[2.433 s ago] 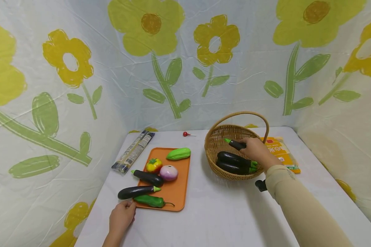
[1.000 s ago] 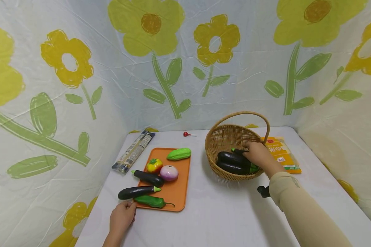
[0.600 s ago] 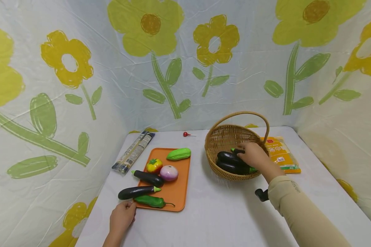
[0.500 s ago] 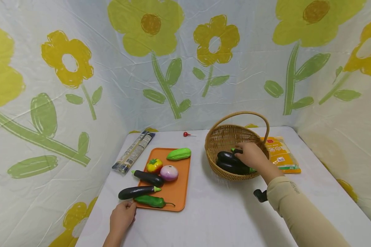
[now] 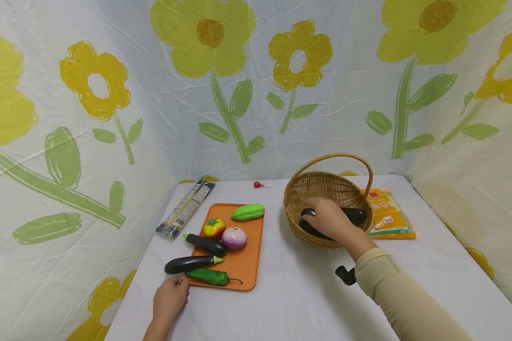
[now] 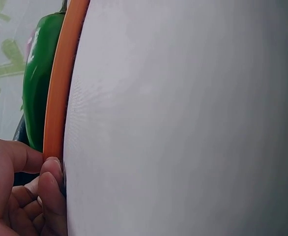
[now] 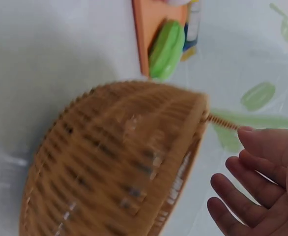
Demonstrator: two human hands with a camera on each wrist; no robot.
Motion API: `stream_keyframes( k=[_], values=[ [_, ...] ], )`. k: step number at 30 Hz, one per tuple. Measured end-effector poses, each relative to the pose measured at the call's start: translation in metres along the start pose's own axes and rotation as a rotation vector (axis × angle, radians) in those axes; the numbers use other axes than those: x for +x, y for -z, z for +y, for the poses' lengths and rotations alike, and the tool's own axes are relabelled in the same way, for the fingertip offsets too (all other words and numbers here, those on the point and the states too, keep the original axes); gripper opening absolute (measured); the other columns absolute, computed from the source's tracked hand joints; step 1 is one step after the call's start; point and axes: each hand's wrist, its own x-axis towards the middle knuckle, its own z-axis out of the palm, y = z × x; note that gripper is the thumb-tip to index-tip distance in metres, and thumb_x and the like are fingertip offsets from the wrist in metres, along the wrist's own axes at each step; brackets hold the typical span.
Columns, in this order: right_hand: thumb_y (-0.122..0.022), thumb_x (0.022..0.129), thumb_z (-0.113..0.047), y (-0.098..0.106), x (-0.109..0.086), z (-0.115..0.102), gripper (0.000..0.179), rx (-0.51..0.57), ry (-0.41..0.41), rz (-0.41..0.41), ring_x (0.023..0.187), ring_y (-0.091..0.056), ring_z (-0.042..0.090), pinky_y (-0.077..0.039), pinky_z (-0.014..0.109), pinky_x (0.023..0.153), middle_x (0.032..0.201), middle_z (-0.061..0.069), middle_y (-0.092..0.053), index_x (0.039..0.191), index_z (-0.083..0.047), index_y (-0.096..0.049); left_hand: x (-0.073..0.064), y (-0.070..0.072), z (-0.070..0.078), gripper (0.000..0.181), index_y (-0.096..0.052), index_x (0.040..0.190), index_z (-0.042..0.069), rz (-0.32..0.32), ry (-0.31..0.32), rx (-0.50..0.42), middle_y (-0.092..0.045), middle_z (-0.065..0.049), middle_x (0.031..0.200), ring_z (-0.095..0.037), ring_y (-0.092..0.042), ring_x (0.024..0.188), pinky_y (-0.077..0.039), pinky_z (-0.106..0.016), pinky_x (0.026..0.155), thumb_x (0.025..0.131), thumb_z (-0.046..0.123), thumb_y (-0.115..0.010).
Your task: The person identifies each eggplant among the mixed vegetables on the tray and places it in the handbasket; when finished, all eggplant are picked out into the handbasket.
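Observation:
In the head view my left hand (image 5: 170,298) pinches the near left corner of an orange tray (image 5: 244,263); the left wrist view shows the thumb (image 6: 28,158) against its rim. Beside that hand lie a green pepper (image 5: 208,276) and an eggplant (image 5: 189,264), with another eggplant (image 5: 205,245) behind. My right hand (image 5: 330,220) hovers over a wicker basket (image 5: 311,187), partly hiding the eggplants inside. One basket eggplant (image 5: 355,216) shows to its right, another (image 5: 315,231) below it. The right wrist view shows the right hand (image 7: 262,187) with loosely bent fingers, holding nothing.
A purple onion (image 5: 234,237), a red-yellow bell pepper (image 5: 214,228) and a light green gourd (image 5: 247,212) lie on the tray. A long packet (image 5: 185,208) is at left, a red lollipop (image 5: 257,184) at the back, an orange bag (image 5: 388,215) right of the basket under its tall handle.
My right hand lowers an eggplant into the basket, lets go of it, and moves left over the others. My left hand stays at the tray corner.

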Motion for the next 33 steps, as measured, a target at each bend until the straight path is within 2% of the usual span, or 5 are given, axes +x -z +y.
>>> stream_keyframes(
  k=[6, 13, 27, 33],
  values=[
    [-0.071, 0.096, -0.018, -0.011, 0.007, -0.020, 0.043, 0.019, 0.037, -0.007, 0.128, -0.055, 0.037, -0.043, 0.052, 0.103, 0.134, 0.017, -0.063, 0.134, -0.001, -0.062, 0.001, 0.000, 0.000, 0.022, -0.067, 0.081, 0.006, 0.001, -0.007, -0.016, -0.059, 0.003, 0.057, -0.015, -0.057, 0.049, -0.040, -0.034, 0.055, 0.093, 0.020, -0.055],
    [-0.071, 0.095, -0.015, -0.024, 0.015, -0.038, 0.040, 0.047, 0.090, -0.010, 0.126, -0.057, 0.032, -0.045, 0.049, 0.103, 0.133, 0.015, -0.064, 0.132, -0.002, -0.065, 0.002, -0.001, 0.000, 0.021, -0.066, 0.083, 0.006, -0.004, 0.021, -0.013, -0.059, 0.002, 0.058, -0.016, -0.057, 0.050, -0.041, -0.033, 0.054, 0.094, 0.020, -0.055],
    [-0.073, 0.094, -0.019, -0.062, 0.036, -0.086, 0.038, -0.022, 0.127, -0.109, 0.122, -0.061, 0.028, -0.045, 0.045, 0.103, 0.127, 0.009, -0.068, 0.129, -0.006, -0.067, 0.001, 0.000, 0.000, 0.021, -0.066, 0.082, 0.008, 0.002, 0.014, -0.013, -0.059, 0.002, 0.056, -0.016, -0.057, 0.050, -0.039, -0.033, 0.055, 0.093, 0.022, -0.054],
    [-0.074, 0.093, -0.018, -0.083, 0.044, -0.106, 0.039, 0.017, 0.135, -0.156, 0.120, -0.062, 0.026, -0.047, 0.043, 0.101, 0.126, 0.006, -0.068, 0.130, -0.006, -0.067, 0.001, 0.000, 0.001, 0.021, -0.067, 0.082, 0.008, 0.018, 0.013, -0.014, -0.059, 0.003, 0.054, -0.016, -0.057, 0.048, -0.040, -0.033, 0.054, 0.092, 0.021, -0.054]
  ],
)
